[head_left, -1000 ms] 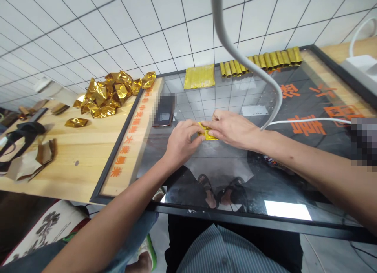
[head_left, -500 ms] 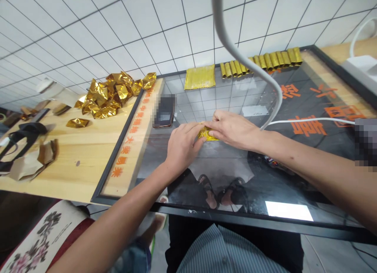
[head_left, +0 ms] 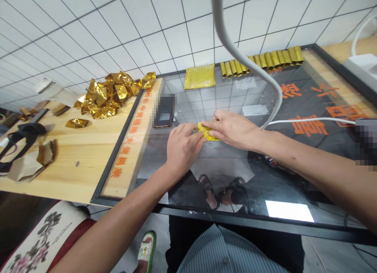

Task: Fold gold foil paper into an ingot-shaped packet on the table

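A small piece of gold foil paper (head_left: 208,132) lies on the glass tabletop (head_left: 224,167) between my two hands. My left hand (head_left: 182,147) pinches its left edge with curled fingers. My right hand (head_left: 232,128) presses on its right side, fingers closed over it. Most of the foil is hidden under my fingers.
A flat stack of gold sheets (head_left: 200,76) and a row of rolled gold pieces (head_left: 262,61) sit at the far edge. A heap of folded gold pieces (head_left: 110,93) lies on the wooden table to the left. A phone (head_left: 164,111) and a white cable (head_left: 309,120) are nearby.
My left hand has shifted slightly down and toward me along the foil's edge. My right hand stays in place on the foil.
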A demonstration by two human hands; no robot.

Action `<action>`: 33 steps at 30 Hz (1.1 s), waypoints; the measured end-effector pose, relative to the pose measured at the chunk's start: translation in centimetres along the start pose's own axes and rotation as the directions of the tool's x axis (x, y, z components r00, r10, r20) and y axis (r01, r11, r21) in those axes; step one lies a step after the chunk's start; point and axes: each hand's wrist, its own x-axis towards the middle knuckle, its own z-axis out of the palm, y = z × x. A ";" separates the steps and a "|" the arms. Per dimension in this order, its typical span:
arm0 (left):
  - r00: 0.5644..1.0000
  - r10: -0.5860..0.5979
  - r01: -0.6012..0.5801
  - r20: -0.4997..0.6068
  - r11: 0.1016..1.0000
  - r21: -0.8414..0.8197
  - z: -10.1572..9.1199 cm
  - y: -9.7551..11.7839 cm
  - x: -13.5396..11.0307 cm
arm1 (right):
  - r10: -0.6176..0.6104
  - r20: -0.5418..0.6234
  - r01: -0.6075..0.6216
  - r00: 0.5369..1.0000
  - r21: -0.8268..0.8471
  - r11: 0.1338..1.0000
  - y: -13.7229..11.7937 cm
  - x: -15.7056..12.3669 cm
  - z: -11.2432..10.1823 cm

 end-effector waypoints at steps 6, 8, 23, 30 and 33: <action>0.998 0.063 -0.061 0.020 0.994 -0.094 0.4 -0.3 0.1 | 0.009 0.000 -0.009 1.000 0.032 0.999 -0.1 -0.1 -0.2; 0.998 0.058 -0.056 0.010 0.991 -0.118 0.5 -0.4 0.0 | 0.000 -0.002 0.000 1.000 0.038 0.999 -0.2 -0.2 -0.3; 0.999 0.023 -0.020 0.025 0.993 -0.114 0.5 -0.5 0.1 | 0.001 0.005 -0.001 1.000 0.081 0.997 -0.5 -0.4 -0.7; 0.998 0.027 -0.018 0.060 0.990 -0.139 0.5 -0.6 0.1 | 0.008 0.015 -0.008 1.000 0.014 1.000 -0.4 -0.1 -0.5; 0.996 0.023 -0.009 0.084 0.988 -0.155 0.5 -0.6 0.1 | 0.006 0.020 -0.006 1.000 -0.003 1.000 -0.3 -0.1 -0.4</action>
